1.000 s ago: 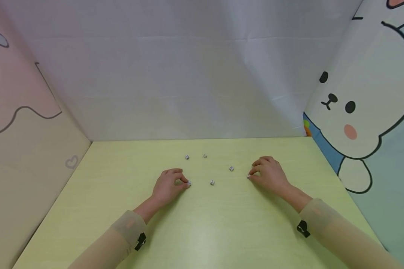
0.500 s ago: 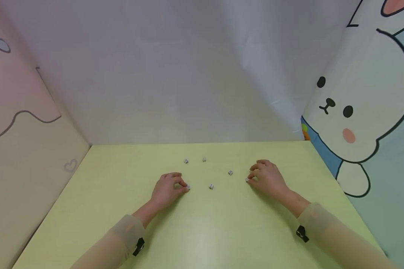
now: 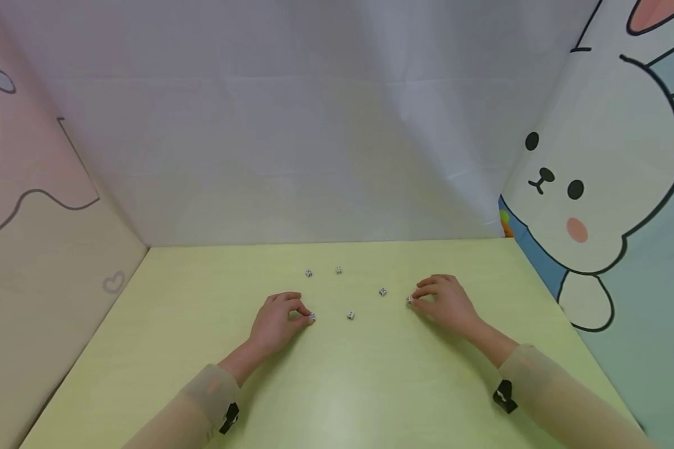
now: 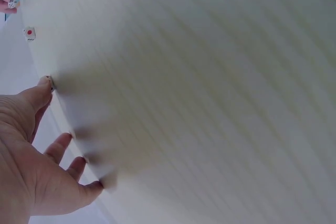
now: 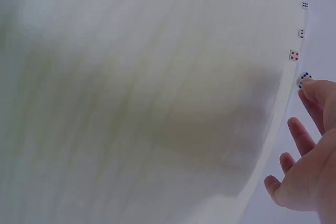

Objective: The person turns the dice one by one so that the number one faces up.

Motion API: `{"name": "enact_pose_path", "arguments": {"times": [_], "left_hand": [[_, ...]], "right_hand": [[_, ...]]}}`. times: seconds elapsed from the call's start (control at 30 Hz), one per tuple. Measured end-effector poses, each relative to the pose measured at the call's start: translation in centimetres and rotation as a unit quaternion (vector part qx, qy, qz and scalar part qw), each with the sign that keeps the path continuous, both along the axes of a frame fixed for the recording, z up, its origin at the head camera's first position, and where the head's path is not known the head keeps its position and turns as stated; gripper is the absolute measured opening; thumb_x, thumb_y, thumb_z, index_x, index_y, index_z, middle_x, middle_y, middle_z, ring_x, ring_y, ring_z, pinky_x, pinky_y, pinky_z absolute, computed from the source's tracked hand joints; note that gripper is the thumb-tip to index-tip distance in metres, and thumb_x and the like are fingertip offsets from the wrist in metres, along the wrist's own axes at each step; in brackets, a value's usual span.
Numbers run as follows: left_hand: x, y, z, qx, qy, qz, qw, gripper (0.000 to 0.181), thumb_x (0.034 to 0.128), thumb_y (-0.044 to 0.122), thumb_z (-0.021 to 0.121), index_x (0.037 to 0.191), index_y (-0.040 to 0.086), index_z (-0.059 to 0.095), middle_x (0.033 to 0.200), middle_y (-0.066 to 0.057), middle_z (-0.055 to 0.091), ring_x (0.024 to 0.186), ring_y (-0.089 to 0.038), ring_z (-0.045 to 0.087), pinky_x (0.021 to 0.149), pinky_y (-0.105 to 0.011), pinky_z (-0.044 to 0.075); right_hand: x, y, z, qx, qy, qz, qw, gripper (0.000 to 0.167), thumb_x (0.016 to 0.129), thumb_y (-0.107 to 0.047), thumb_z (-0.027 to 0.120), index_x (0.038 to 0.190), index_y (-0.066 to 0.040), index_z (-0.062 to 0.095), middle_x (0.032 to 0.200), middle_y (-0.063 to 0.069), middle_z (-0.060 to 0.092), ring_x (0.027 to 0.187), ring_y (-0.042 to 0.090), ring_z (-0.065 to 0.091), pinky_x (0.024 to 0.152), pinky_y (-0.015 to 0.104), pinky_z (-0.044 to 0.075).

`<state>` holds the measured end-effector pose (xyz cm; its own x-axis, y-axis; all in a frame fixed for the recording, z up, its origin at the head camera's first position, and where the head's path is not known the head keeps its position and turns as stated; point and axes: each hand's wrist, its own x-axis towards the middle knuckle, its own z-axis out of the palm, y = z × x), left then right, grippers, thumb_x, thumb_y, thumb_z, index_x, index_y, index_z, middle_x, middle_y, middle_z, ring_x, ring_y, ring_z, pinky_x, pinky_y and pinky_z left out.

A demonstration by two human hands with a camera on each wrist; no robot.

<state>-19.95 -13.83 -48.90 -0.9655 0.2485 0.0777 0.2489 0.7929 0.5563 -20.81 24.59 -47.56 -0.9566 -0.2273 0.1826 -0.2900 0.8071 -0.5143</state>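
In the head view my left hand pinches a small white die between thumb and index finger, low at the table. My right hand pinches another white die with thumb and fingertips; in the right wrist view this die shows dark pips and looks tilted. A loose die lies between the hands, and one more die sits just left of the right hand. Farther back lie a die and, to its right, another die.
The pale yellow table ends at a whitish back wall. A pinkish panel stands on the left, and a panel with a cartoon animal on the right. Both sleeves carry a black strap near the wrist.
The whole head view has shifted slightly down. My right hand's die has moved a little away from me relative to the loose dice; the left hand keeps its place and grip.
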Motion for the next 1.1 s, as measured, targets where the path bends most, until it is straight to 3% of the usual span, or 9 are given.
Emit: {"name": "enact_pose_path", "arguments": {"times": [0.17, 0.37, 0.53, 1.1], "left_hand": [[0.1, 0.1, 0.1, -0.002, 0.002, 0.001, 1.0, 0.006, 0.0905, 0.028, 0.081, 0.089, 0.023, 0.077, 0.14, -0.012, 0.061, 0.134, -0.041, 0.047, 0.11, -0.057, 0.039], [0.2, 0.1, 0.1, -0.004, 0.002, 0.002, 1.0, 0.006, 0.0909, 0.028, 0.08, 0.089, 0.024, 0.077, 0.14, -0.012, 0.061, 0.134, -0.041, 0.047, 0.11, -0.057, 0.039], [0.4, 0.1, 0.2, -0.004, 0.001, 0.002, 1.0, 0.006, 0.0913, 0.028, 0.08, 0.089, 0.023, 0.077, 0.141, -0.012, 0.06, 0.135, -0.041, 0.047, 0.11, -0.057, 0.039], [0.4, 0.1, 0.5, -0.007, 0.006, -0.002, 1.0, 0.007, 0.0908, 0.028, 0.08, 0.087, 0.023, 0.076, 0.14, -0.012, 0.061, 0.134, -0.04, 0.047, 0.109, -0.057, 0.039]], "right_hand": [[0.0, 0.4, -0.5, -0.069, -0.031, 0.002, 0.9971, 0.013, 0.093, -0.021, 0.078, 0.1, -0.01, 0.082, 0.123, 0.016, 0.07, 0.125, 0.042, 0.052, 0.111, 0.062, 0.03], [0.3, 0.5, -0.9, -0.112, -0.045, -0.004, 0.9927, 0.018, 0.093, -0.023, 0.078, 0.103, -0.008, 0.081, 0.127, 0.019, 0.067, 0.127, 0.043, 0.05, 0.113, 0.063, 0.026], [0.7, 0.3, -1.1, -0.119, -0.046, -0.016, 0.9916, 0.016, 0.093, -0.021, 0.078, 0.102, -0.008, 0.081, 0.131, 0.022, 0.064, 0.134, 0.046, 0.039, 0.114, 0.065, 0.018], [1.3, 0.2, -1.3, -0.102, -0.054, -0.026, 0.9929, 0.014, 0.092, -0.023, 0.079, 0.1, -0.012, 0.082, 0.135, 0.021, 0.061, 0.144, 0.05, 0.023, 0.116, 0.065, 0.017]]}}
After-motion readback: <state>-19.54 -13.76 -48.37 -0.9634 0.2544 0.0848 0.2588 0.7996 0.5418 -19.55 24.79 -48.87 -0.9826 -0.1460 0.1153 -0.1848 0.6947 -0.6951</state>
